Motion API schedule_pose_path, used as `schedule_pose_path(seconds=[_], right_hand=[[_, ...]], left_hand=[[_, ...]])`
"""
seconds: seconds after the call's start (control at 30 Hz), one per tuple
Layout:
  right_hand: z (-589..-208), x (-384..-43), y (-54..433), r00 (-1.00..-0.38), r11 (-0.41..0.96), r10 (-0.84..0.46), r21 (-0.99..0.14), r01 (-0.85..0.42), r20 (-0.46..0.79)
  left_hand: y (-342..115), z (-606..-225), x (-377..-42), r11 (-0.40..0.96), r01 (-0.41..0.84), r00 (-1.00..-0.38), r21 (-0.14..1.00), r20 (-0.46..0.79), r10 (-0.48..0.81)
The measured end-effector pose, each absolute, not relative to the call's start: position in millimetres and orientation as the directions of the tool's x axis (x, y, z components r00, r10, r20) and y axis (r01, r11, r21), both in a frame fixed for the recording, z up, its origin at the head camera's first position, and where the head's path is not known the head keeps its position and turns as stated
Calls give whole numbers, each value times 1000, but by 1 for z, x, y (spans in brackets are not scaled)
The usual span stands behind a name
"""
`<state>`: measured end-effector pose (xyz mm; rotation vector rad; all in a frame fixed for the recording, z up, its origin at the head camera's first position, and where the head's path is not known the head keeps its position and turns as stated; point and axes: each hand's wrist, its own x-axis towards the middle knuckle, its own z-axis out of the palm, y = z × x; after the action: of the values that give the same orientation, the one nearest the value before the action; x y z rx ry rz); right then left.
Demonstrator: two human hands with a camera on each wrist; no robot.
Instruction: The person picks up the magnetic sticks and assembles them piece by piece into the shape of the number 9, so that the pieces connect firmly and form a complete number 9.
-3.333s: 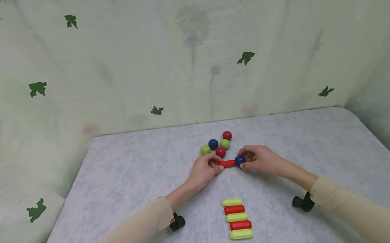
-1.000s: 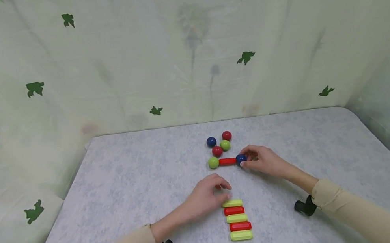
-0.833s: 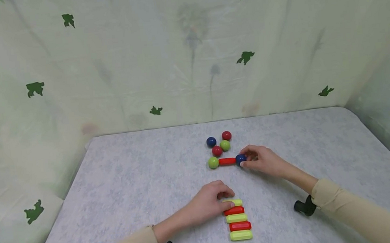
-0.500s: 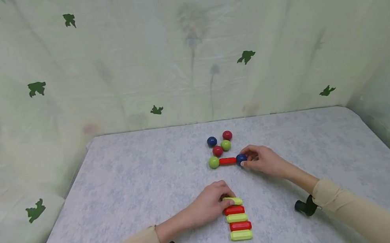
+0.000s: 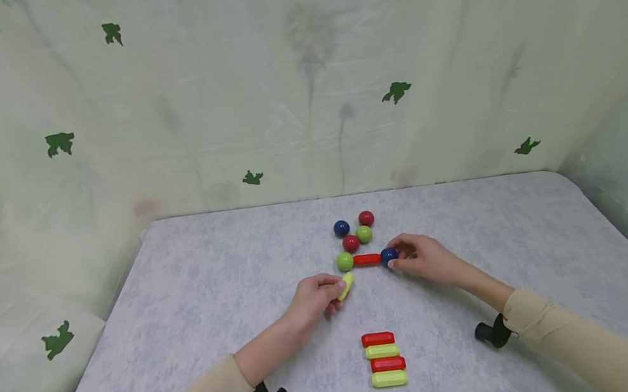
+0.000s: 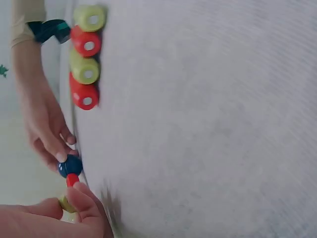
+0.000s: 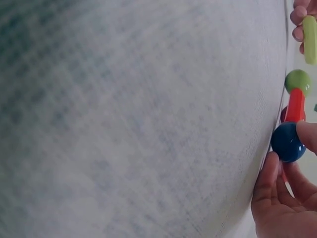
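Note:
My left hand (image 5: 314, 299) pinches a yellow magnetic rod (image 5: 347, 285), tilted and raised just in front of the green ball (image 5: 345, 261). That ball touches one end of a red rod (image 5: 366, 259), and a blue ball (image 5: 389, 256) touches the other end, so the three lie in a line. My right hand (image 5: 425, 259) holds the blue ball between thumb and fingers; in the right wrist view the thumb rests on the blue ball (image 7: 288, 142). In the left wrist view the left fingers hide most of the red rod (image 6: 73, 179).
Behind the line lie loose balls: blue (image 5: 341, 228), dark red (image 5: 366, 218), green (image 5: 364, 234) and another dark red (image 5: 350, 243). Nearer me, red and yellow rods (image 5: 382, 352) lie in a row on the grey-white table (image 5: 214, 283). A patterned cloth (image 5: 212, 104) stands behind.
The green ball has joined the red rod's left end. My left hand let go there, took the farthest yellow rod from the row and carried it up and left. My right hand stays on the blue ball.

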<state>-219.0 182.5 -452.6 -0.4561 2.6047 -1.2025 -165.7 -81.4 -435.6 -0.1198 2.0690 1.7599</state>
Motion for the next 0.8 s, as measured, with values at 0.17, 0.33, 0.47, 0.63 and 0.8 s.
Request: schedule_pose_path(seconds=[0.17, 0.33, 0.47, 0.63, 0.8], right_hand=[[-452, -218, 183, -923, 607, -376, -774, -179, -82], [-452, -219, 183, -924, 611, -373, -772, -174, -88], [-451, -220, 183, -925, 617, -366, -770, -164, -97], [-449, -220, 184, -926, 619, -365, -769, -162, -99], [-448, -220, 184, -925, 615, -370, -769, -172, -89]], left_hand=[[-80, -434, -171, 65, -409, -892, 910, -413, 181], [-78, -434, -173, 28, -417, -889, 908, -414, 198], [-79, -435, -174, 42, -413, -885, 910, -412, 216], [-82, -435, -173, 90, -373, -895, 923, -384, 227], [-85, -432, -172, 160, -331, -909, 930, -360, 212]])
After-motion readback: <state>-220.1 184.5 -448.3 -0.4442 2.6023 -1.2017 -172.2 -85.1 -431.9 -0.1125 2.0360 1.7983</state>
